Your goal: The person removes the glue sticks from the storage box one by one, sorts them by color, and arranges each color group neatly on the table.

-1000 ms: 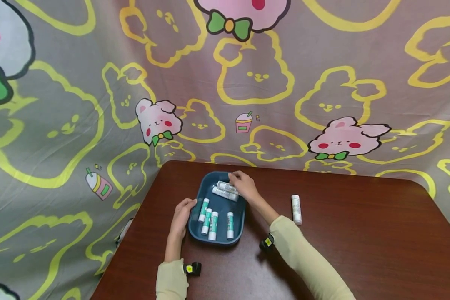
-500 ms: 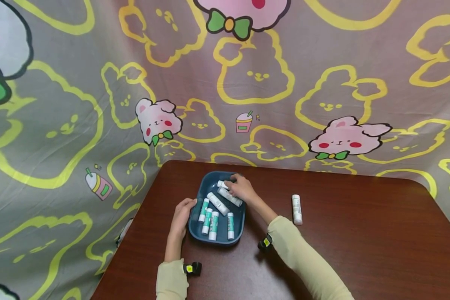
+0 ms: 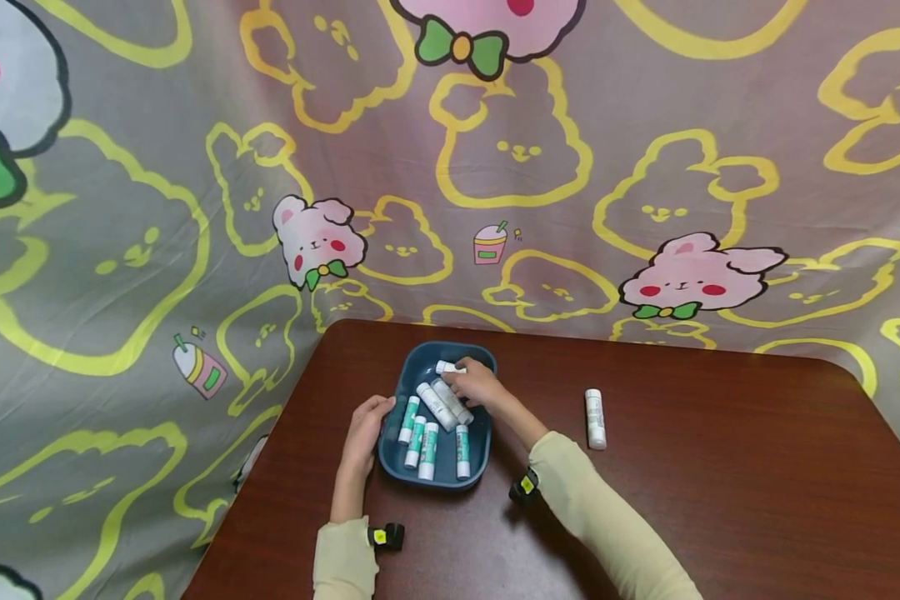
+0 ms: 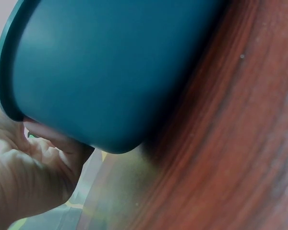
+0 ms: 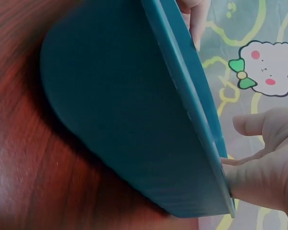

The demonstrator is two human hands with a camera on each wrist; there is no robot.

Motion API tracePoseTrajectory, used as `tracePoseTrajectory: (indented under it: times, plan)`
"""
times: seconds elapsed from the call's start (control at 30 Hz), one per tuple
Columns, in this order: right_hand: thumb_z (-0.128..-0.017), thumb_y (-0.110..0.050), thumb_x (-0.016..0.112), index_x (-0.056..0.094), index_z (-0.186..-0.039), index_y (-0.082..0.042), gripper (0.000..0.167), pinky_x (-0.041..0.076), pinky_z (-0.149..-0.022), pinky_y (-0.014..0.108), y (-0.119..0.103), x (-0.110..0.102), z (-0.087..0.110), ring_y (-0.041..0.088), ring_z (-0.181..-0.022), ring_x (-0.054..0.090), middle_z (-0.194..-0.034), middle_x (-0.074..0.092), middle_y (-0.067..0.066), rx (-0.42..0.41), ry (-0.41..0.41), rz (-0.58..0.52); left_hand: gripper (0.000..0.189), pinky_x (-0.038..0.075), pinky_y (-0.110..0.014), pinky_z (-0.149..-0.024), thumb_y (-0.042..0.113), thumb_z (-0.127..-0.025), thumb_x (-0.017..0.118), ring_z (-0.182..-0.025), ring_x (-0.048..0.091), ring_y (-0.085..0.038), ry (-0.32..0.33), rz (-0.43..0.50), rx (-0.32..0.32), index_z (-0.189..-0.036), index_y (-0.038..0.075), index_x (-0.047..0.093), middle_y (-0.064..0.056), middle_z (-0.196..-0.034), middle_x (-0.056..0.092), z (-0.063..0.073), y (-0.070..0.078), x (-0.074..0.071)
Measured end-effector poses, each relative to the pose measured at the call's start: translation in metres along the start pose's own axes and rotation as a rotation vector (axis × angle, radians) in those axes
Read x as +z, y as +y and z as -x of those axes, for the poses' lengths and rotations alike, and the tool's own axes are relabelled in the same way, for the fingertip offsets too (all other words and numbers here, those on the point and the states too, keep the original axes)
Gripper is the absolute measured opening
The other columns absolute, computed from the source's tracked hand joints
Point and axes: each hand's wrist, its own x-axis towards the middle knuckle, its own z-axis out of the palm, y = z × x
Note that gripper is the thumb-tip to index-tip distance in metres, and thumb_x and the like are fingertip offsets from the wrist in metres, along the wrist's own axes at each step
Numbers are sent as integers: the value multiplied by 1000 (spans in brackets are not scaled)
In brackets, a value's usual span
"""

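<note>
A dark blue-green plastic tray (image 3: 387, 468) holds several glue sticks. Those nearer the person have green labels, such as the upright-lying glue stick (image 3: 462, 452) at front right. Two whitish glue sticks lie slanted mid-tray, among them this pale one (image 3: 437, 406); another white glue stick (image 3: 446, 367) is partly covered at the back. My left hand (image 3: 364, 429) grips the tray's left rim, thumb on top. Reaching over the right rim, my right hand (image 3: 482, 387) has its fingers down by the white sticks. In the right wrist view its thumb (image 5: 249, 125) stands apart, fingertips hidden by the tray wall.
One more white glue stick (image 3: 595, 419) lies on the brown wooden table (image 3: 720, 467), right of the tray. A cartoon-patterned curtain (image 3: 540, 192) hangs behind and left of the table. Each wrist carries a small black camera, like the right one (image 3: 525, 487).
Two white glue sticks have shifted from the back of the tray to its middle, lying slanted. My right hand has moved slightly toward the person; the left stays on the rim.
</note>
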Motion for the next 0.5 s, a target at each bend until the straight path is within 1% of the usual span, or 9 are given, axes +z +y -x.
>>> tracePoseTrajectory:
  times: [0.07,0.1,0.17,0.23,0.27,0.3,0.37,0.47,0.5]
  plan:
    - [-107,-24,56,45,-144,9,51,53,-94,53,0,2,1,34,-109,65,-113,66,24,32,-25,-50,27,46,-36,-72,13,-105,56,-80,58,-28,0,-3,5,-95,-12,60,-22,-86,61,6,7,1]
    - [-108,-24,55,46,-143,9,49,52,-95,55,0,3,1,35,-111,64,-115,66,25,46,-31,-62,27,46,-36,-72,12,-105,56,-80,57,-28,2,-7,3,-95,-12,60,-21,-85,61,6,7,1]
    - [-108,-24,56,50,-139,8,45,52,-95,56,0,4,0,35,-110,64,-115,65,24,64,-38,-82,28,45,-35,-72,15,-106,56,-79,57,-25,4,-4,3,-94,-10,61,-16,-83,61,2,1,0]
    - [-107,-23,57,53,-135,8,42,54,-92,55,0,4,-2,31,-104,64,-111,65,21,82,-35,-83,29,45,-35,-72,17,-106,57,-79,57,-24,14,-7,-9,-94,-9,62,-13,-82,61,-5,-8,-1]
    - [-106,-24,59,55,-131,8,41,55,-89,54,3,4,-6,29,-99,64,-107,64,20,81,-41,-81,29,45,-35,-72,18,-106,58,-79,57,-23,19,-7,-13,-94,-8,62,-12,-82,61,-8,-12,-1]
    - [-106,-24,59,56,-129,8,39,55,-88,53,3,5,-8,28,-96,63,-105,64,19,92,-41,-83,29,45,-34,-72,20,-106,59,-78,56,-22,23,-8,-13,-94,-6,63,-10,-81,61,-11,-16,-1]
    - [-106,-23,59,57,-128,8,39,55,-88,52,3,5,-9,27,-92,62,-102,62,18,110,-46,-87,28,45,-33,-71,22,-105,60,-77,56,-20,31,-5,-7,-94,-4,64,-8,-81,61,-12,-19,-1]
    - [-107,-22,56,56,-129,10,38,54,-92,53,3,6,-9,30,-97,63,-105,62,20,128,-45,-101,28,45,-33,-71,23,-104,61,-77,56,-20,37,-8,-1,-95,-3,64,-9,-82,61,-13,-20,0]
    - [-108,-19,54,56,-129,10,36,53,-95,53,1,6,-6,31,-102,63,-108,62,20,139,-37,-104,28,45,-32,-71,22,-104,61,-77,56,-20,37,-7,0,-95,-4,64,-9,-82,61,-13,-20,0]
